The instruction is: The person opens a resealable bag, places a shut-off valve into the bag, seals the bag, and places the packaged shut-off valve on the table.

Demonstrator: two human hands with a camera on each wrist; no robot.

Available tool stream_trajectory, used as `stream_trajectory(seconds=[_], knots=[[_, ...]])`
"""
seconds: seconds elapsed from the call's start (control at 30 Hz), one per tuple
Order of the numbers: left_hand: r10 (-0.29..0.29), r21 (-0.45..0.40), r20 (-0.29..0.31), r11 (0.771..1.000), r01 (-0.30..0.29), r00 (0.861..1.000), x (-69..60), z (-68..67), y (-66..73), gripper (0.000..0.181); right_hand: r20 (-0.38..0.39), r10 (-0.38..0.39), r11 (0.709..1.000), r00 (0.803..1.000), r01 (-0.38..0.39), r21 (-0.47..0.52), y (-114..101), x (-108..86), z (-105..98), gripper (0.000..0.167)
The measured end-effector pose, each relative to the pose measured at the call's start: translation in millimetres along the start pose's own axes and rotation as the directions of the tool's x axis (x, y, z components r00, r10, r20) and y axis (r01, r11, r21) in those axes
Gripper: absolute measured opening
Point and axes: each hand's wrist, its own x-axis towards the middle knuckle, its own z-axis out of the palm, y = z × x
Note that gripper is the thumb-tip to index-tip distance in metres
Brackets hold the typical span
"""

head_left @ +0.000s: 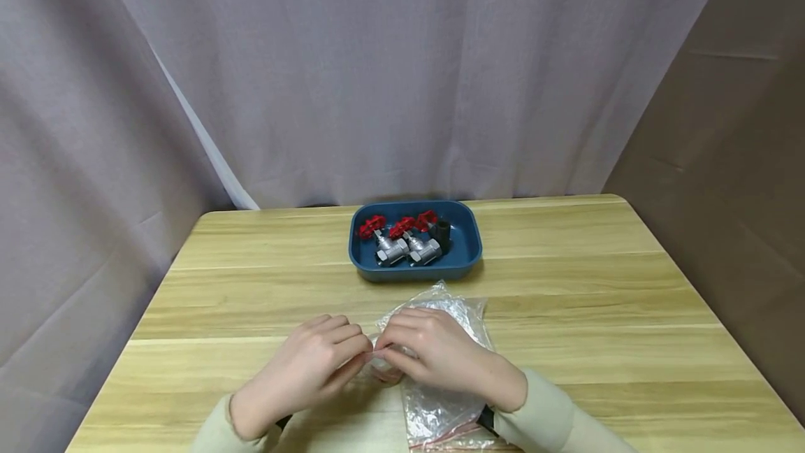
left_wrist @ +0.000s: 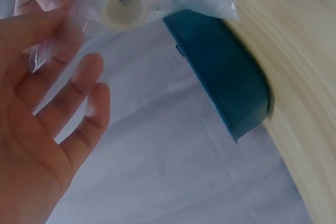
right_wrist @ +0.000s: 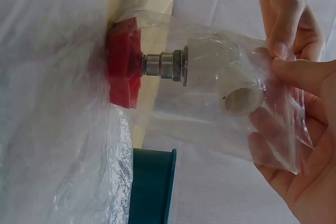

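Note:
A clear zip bag [right_wrist: 173,129] hangs between my hands, low in the middle of the head view. Inside it is a valve with a white body [right_wrist: 210,59], a metal stem and a red handwheel [right_wrist: 124,64], the wheel at the bag's lower end. My left hand [head_left: 314,362] pinches the bag's top edge between thumb and forefinger, its other fingers loosely bent. Close against it, my right hand [head_left: 434,348] pinches the same edge with thumb and fingers. The hands hide most of this bag in the head view.
Beyond the hands stands a blue tray [head_left: 415,275] with two silver valves [head_left: 393,252] with red wheels and a black-bodied valve [head_left: 443,235]. Flat clear plastic bags [head_left: 434,411] lie under my right forearm on the wooden table [head_left: 566,285]. Curtains [head_left: 402,75] hang behind.

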Motion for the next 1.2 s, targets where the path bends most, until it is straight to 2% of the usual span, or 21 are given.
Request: stream_trajectory(seconds=[0.1,0.33,0.6,0.8,1.2], knots=[[0.016,-0.006,-0.009,1.000,-0.016,1.000,-0.5,-0.7,-1.4,0.008,0.005,-0.003,1.000,1.000,0.003,0.004,0.4,-1.2,-0.9,0.006],[0.006,0.000,-0.006,1.000,-0.006,1.000,-5.3,-3.3,-4.1,0.003,-0.015,-0.027,0.999,1.000,0.027,-0.044,7.7,-13.0,-10.5,0.007],[0.005,0.014,-0.003,1.000,-0.005,1.000,-6.1,-5.1,-5.3,0.010,-0.042,-0.041,0.998,0.998,0.039,-0.048,17.2,-24.9,-15.6,0.012],[-0.002,0.016,-0.015,1.000,0.002,1.000,-7.8,-6.3,-6.6,0.011,-0.044,-0.031,0.998,0.999,0.028,-0.060,19.1,-28.8,-20.0,0.015],[0.004,0.021,0.003,1.000,-0.004,1.000,-12.8,-9.8,-10.3,0.019,-0.039,-0.037,0.994,0.999,0.032,-0.105,23.2,-32.1,-21.2,0.030]])
